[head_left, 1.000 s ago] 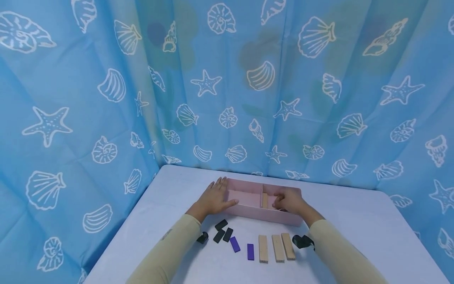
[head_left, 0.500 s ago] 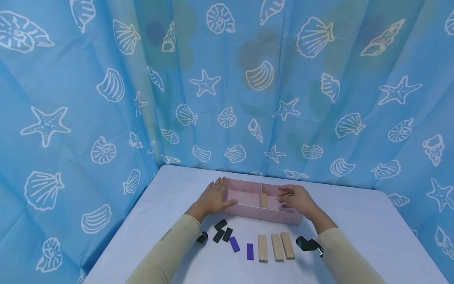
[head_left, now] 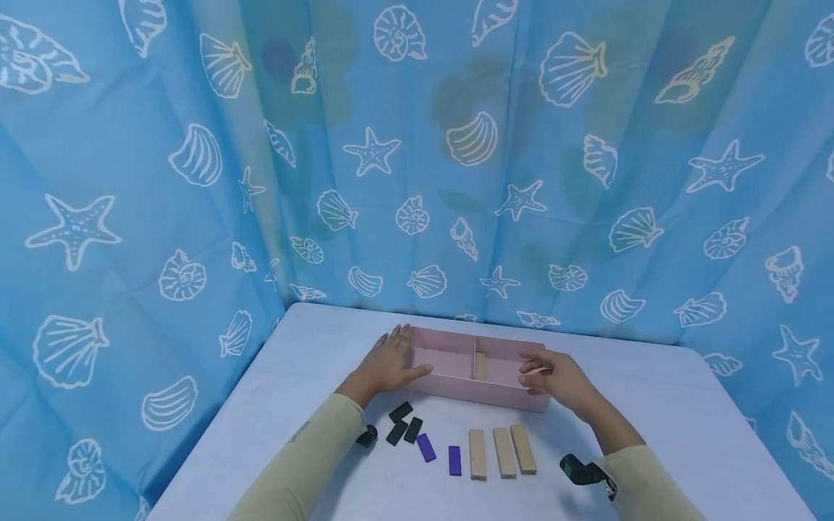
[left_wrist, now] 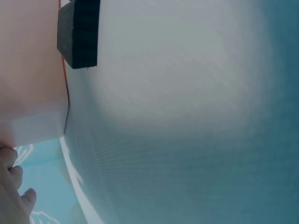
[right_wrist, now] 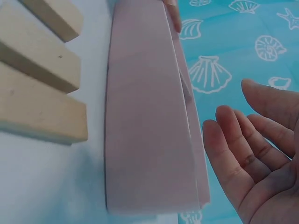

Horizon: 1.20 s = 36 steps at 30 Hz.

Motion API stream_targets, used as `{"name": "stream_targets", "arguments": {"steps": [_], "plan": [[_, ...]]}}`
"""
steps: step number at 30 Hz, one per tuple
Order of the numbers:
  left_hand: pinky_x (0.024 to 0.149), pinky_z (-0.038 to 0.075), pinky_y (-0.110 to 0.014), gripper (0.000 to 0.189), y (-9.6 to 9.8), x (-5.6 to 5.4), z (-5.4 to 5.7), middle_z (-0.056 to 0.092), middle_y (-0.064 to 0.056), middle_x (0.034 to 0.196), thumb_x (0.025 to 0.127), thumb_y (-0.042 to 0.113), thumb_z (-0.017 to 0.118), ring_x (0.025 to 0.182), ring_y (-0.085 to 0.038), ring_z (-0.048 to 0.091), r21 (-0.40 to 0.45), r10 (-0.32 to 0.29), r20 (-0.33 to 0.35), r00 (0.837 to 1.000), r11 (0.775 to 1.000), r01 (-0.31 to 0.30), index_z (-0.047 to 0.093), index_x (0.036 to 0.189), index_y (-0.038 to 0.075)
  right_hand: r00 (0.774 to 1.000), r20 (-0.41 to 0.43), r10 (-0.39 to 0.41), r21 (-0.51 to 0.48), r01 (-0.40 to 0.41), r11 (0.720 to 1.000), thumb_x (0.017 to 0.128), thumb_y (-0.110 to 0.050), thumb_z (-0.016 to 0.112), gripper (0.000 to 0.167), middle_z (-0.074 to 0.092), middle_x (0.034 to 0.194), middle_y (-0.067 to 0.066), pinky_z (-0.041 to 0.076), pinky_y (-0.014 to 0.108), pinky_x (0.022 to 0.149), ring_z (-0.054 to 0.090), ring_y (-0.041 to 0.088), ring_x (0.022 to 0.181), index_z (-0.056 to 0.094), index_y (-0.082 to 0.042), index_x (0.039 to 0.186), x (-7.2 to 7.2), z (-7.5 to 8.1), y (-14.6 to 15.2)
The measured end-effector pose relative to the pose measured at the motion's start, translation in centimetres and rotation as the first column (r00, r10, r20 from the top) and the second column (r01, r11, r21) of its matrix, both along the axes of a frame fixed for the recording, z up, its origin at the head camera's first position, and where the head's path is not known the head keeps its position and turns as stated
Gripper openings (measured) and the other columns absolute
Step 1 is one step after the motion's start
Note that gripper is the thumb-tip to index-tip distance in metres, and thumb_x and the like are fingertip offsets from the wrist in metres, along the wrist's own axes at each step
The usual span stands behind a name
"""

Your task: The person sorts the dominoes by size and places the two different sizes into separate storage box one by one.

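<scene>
A pink box (head_left: pixel 478 391) with a divider stands at the table's back. My left hand (head_left: pixel 383 367) rests on its left end, fingers straight and thumb along the near rim. Inside the right compartment, a wooden block (head_left: pixel 480 366) lies beside the divider. My right hand (head_left: pixel 562 376) hovers over the box's right end. In the right wrist view the right hand's fingers (right_wrist: pixel 238 140) are relaxed and hold nothing, beside the box wall (right_wrist: pixel 145 116). The left wrist view shows some left fingers (left_wrist: pixel 14 186) at the box's corner.
In front of the box lie three wooden blocks (head_left: pixel 504 452), two purple blocks (head_left: pixel 455 460) and three black blocks (head_left: pixel 397 433) on the white table (head_left: pixel 625 405). A blue shell-print curtain (head_left: pixel 417 181) hangs behind.
My right hand has come up out of the right compartment and drawn back to the right, its fingers loosening. The left hand stays on the box. The head view has shifted slightly.
</scene>
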State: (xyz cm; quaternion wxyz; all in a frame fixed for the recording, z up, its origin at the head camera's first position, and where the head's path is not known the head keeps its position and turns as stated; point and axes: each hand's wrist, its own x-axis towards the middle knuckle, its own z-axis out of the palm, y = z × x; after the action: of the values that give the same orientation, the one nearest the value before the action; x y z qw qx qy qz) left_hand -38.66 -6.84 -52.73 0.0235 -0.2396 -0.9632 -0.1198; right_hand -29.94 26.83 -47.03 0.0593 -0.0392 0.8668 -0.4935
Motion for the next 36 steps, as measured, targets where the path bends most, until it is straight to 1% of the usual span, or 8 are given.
{"name": "stream_targets", "arguments": {"steps": [3, 8, 13, 18, 25, 27, 30, 36], "plan": [[0.116, 0.012, -0.047, 0.1, 0.0, -0.1, 0.0, 0.016, -0.017, 0.159, 0.09, 0.072, 0.04, 0.146, -0.032, 0.013, 0.011, 0.001, 0.006, 1.0, 1.0, -0.001, 0.013, 0.154, 0.0, 1.0, -0.008, -0.006, 0.015, 0.007, 1.0, 0.09, -0.013, 0.069, 0.055, 0.062, 0.112, 0.012, 0.057, 0.037, 0.079, 0.064, 0.023, 0.094, 0.049, -0.003, 0.14, 0.8, -0.3, 0.7], [0.116, 0.011, -0.047, 0.099, 0.0, -0.1, -0.1, 0.016, -0.016, 0.159, 0.09, 0.071, 0.041, 0.146, -0.031, 0.012, 0.01, 0.007, 0.006, 1.0, 1.0, -0.007, 0.013, 0.154, 0.001, 0.999, 0.009, -0.032, 0.028, 0.031, 0.999, 0.089, -0.009, 0.068, 0.053, 0.062, 0.11, 0.01, 0.057, 0.037, 0.078, 0.063, 0.022, 0.093, 0.051, -0.004, 0.139, 1.8, -1.1, 1.1], [0.116, 0.012, -0.047, 0.099, 0.0, -0.1, -0.2, 0.017, -0.016, 0.159, 0.09, 0.071, 0.041, 0.146, -0.032, 0.013, 0.009, 0.009, 0.001, 1.0, 1.0, -0.009, 0.014, 0.154, 0.001, 0.997, 0.056, -0.057, 0.004, 0.057, 0.998, 0.088, -0.002, 0.065, 0.05, 0.063, 0.107, 0.01, 0.058, 0.038, 0.075, 0.064, 0.023, 0.092, 0.052, -0.001, 0.136, 2.7, -1.9, 1.1], [0.116, 0.013, -0.048, 0.098, 0.1, 0.1, -0.4, 0.017, -0.016, 0.159, 0.09, 0.071, 0.041, 0.146, -0.031, 0.012, -0.001, 0.011, 0.005, 1.0, 1.0, -0.011, 0.014, 0.155, 0.001, 0.99, 0.124, -0.068, -0.053, 0.075, 0.996, 0.085, 0.0, 0.068, 0.05, 0.064, 0.106, 0.011, 0.058, 0.04, 0.073, 0.064, 0.024, 0.09, 0.054, 0.001, 0.133, 3.5, -2.7, 1.0], [0.116, 0.014, -0.048, 0.098, 0.0, 0.0, -0.4, 0.017, -0.015, 0.159, 0.09, 0.072, 0.039, 0.146, -0.032, 0.014, -0.012, 0.014, -0.018, 1.0, 1.0, -0.014, 0.016, 0.154, 0.001, 0.981, 0.171, -0.089, -0.055, 0.1, 0.993, 0.081, -0.003, 0.075, 0.052, 0.064, 0.104, 0.01, 0.058, 0.039, 0.072, 0.064, 0.023, 0.088, 0.057, 0.002, 0.129, 4.0, -3.6, 0.8], [0.116, 0.014, -0.049, 0.098, 0.0, 0.0, -0.4, 0.018, -0.016, 0.159, 0.09, 0.072, 0.04, 0.146, -0.032, 0.015, -0.01, 0.016, -0.022, 1.0, 1.0, -0.016, 0.016, 0.154, 0.001, 0.98, 0.182, -0.085, -0.047, 0.095, 0.994, 0.08, -0.002, 0.075, 0.052, 0.064, 0.104, 0.011, 0.058, 0.039, 0.072, 0.065, 0.024, 0.088, 0.057, 0.003, 0.129, 4.1, -3.8, 0.8], [0.116, 0.013, -0.048, 0.098, 0.0, 0.0, -0.5, 0.018, -0.016, 0.159, 0.09, 0.071, 0.04, 0.146, -0.032, 0.014, -0.006, 0.024, -0.008, 1.0, 1.0, -0.024, 0.015, 0.154, 0.001, 0.974, 0.21, -0.08, -0.023, 0.087, 0.996, 0.079, -0.002, 0.076, 0.054, 0.065, 0.103, 0.01, 0.058, 0.039, 0.072, 0.065, 0.024, 0.088, 0.058, 0.002, 0.129, 4.3, -4.1, 0.8], [0.116, 0.013, -0.048, 0.099, 0.2, 0.0, -0.5, 0.017, -0.014, 0.16, 0.089, 0.072, 0.041, 0.146, -0.03, 0.013, 0.0, 0.039, -0.005, 0.999, 0.999, -0.039, 0.015, 0.155, 0.003, 0.965, 0.26, -0.044, 0.013, 0.042, 0.999, 0.076, -0.003, 0.078, 0.061, 0.064, 0.104, 0.007, 0.058, 0.041, 0.072, 0.065, 0.024, 0.088, 0.056, -0.001, 0.132, 4.3, -4.6, 1.1]]}}
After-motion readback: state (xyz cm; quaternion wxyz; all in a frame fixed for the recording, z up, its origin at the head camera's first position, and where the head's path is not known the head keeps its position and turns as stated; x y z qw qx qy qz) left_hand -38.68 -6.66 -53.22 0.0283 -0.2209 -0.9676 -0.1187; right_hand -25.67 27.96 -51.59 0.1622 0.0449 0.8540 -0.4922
